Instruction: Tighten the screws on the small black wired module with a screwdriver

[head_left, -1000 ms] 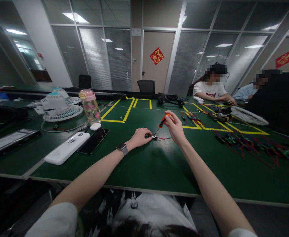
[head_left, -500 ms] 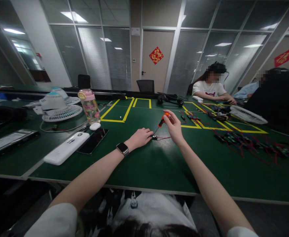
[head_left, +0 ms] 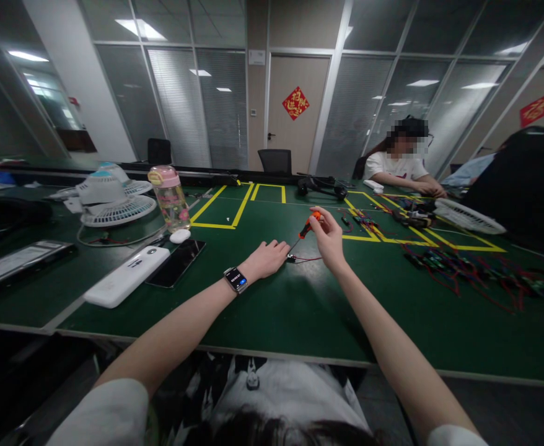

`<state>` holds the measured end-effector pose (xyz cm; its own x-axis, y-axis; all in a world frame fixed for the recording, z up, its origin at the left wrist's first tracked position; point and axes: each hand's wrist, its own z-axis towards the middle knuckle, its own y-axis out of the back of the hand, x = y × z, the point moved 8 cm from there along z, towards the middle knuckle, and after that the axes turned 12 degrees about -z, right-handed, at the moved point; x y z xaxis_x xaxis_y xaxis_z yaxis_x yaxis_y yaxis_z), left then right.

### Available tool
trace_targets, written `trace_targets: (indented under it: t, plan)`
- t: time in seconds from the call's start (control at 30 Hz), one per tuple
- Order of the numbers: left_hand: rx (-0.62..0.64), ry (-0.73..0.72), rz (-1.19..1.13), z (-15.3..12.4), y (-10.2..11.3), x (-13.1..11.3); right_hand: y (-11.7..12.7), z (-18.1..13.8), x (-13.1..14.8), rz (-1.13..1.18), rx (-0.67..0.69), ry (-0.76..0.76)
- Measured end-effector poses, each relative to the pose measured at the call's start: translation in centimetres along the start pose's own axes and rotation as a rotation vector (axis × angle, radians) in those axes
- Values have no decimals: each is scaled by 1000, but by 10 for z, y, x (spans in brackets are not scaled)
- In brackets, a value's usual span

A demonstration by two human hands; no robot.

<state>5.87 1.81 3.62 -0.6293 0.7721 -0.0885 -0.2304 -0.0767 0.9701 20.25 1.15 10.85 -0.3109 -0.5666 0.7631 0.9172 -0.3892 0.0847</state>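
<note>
My right hand [head_left: 330, 238] is closed round the handle of an orange-and-black screwdriver [head_left: 305, 230]. The tool tilts, its thin shaft running down to the left. Its tip meets a small black connector [head_left: 291, 258] lying on the green table. Thin red and black wires [head_left: 307, 259] lead from this part to the right, under my right hand. My left hand [head_left: 268, 259] rests on the table with its fingers together and their tips against the connector's left side. The exact grip there is partly hidden. A smartwatch [head_left: 236, 280] with a lit screen is on my left wrist.
To the left are a white power bank [head_left: 126, 277], a dark phone [head_left: 178, 263], a pink-lidded bottle [head_left: 170, 197] and a fan [head_left: 114, 198]. Wired boards [head_left: 467, 272] are heaped at right. Yellow tape [head_left: 214, 225] marks the table. A person [head_left: 399, 161] sits across at right.
The watch screen has gone from dark to lit as my left wrist turned slightly. My hands and the screwdriver have hardly moved.
</note>
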Motion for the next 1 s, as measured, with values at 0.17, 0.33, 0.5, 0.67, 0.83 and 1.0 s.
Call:
trace_targets:
  t: [0.17,0.33,0.5,0.67,0.83,1.0]
  plan:
    - [4,-6,11,1,-2,-1,1,1,1,1,2,5]
    - [-40,47,-96,0,-1,6,-1,0,5,-8,52,19]
    - [-101,109,-301,0,0,20,-15,-3,3,111,205,3]
    - [-158,93,-414,1,2,27,-15,-2,-7,231,177,-63]
    - [-194,70,-488,0,4,27,-9,1,-12,247,128,-110]
    - [-207,64,-481,-1,5,25,-4,4,-13,235,117,-101]
